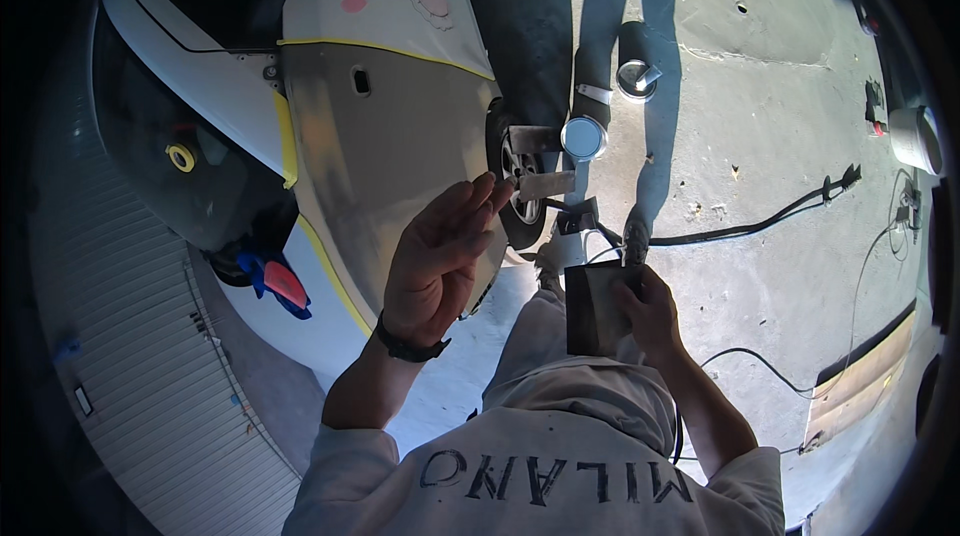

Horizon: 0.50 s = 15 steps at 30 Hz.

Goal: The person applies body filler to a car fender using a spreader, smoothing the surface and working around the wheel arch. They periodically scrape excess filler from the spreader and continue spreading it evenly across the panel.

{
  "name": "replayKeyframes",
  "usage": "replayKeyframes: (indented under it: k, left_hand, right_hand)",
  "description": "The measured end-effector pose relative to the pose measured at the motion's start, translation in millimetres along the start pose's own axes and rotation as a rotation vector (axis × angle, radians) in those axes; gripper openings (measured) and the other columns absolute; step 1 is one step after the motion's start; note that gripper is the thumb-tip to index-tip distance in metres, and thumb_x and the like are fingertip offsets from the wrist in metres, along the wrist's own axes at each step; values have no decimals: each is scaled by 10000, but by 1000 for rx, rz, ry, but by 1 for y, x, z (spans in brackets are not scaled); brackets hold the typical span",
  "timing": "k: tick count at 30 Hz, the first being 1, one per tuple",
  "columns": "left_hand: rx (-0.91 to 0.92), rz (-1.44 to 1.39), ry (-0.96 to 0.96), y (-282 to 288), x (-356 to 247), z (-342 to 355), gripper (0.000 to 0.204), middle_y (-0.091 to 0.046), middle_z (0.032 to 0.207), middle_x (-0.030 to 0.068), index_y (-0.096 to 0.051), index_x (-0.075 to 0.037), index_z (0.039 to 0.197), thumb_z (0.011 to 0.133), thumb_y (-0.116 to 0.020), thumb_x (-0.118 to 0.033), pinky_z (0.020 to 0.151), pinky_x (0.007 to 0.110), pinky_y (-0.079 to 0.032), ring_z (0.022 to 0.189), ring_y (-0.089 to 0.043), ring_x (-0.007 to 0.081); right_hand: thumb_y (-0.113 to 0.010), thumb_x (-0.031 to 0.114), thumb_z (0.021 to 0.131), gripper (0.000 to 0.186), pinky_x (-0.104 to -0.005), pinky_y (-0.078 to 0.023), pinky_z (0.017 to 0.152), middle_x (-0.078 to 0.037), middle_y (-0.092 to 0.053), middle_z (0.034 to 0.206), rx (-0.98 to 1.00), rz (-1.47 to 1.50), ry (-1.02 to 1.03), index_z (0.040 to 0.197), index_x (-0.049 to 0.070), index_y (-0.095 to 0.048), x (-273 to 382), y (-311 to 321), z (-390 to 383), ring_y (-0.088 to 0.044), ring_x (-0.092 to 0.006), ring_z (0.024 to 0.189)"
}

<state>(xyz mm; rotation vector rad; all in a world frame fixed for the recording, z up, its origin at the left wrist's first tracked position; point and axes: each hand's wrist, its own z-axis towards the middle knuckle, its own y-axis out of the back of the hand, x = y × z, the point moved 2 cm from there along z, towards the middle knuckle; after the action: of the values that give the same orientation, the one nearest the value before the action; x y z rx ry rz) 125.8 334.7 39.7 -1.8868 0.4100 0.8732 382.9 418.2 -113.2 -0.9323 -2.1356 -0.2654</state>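
Observation:
My left hand [445,261], a dark watch on its wrist, is raised beside the car's dull grey sanded panel [390,156]. Its fingers are stretched out and close together, and I see nothing in the palm. Just past the fingertips is a flat pale strip [548,186], apparently lower down; whether they touch it I cannot tell. Low in front of my body, my right hand [652,316] grips a rectangular board [597,308], dark on one side and greyish on the other. The thumb lies over its face and the other fingers are mostly hidden.
Yellow masking tape [290,141] borders the grey panel. A tape roll [181,158] rests on the car's dark glass. Beside the wheel [522,206] stands a round can [583,139], with an open can [637,81] farther off. A black cable [730,234] crosses the floor; a white bucket [912,141] stands right.

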Motion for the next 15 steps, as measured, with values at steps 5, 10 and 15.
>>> replayKeyframes:
  k: [5,10,15]
  left_hand:
    - [39,-120,48,-26,12,-6,630,-291,1659,182,-479,-59,1512,919,-468,151,1295,478,-162,1576,-135,333]
    - [-1,-255,42,-58,6,-16,755,-34,1732,171,-342,-79,1600,887,-577,-152,1277,585,-29,1602,86,307]
    - [52,-195,6,-77,-4,-28,835,89,1735,132,-254,-138,1638,899,-609,-295,1225,702,-31,1597,139,271]
  right_hand:
    - [-747,208,918,264,-298,-498,650,-77,-680,816,58,130,88,1043,8,-629,35,5,-17,-613,-123,723]
    - [-763,168,896,285,-345,-524,626,-134,-682,790,-114,-77,474,1065,24,-584,84,16,-29,-672,-214,639]
    - [-706,213,953,429,-428,-555,576,-176,-691,810,-171,-250,818,1226,-20,-469,112,19,-38,-701,-345,630]
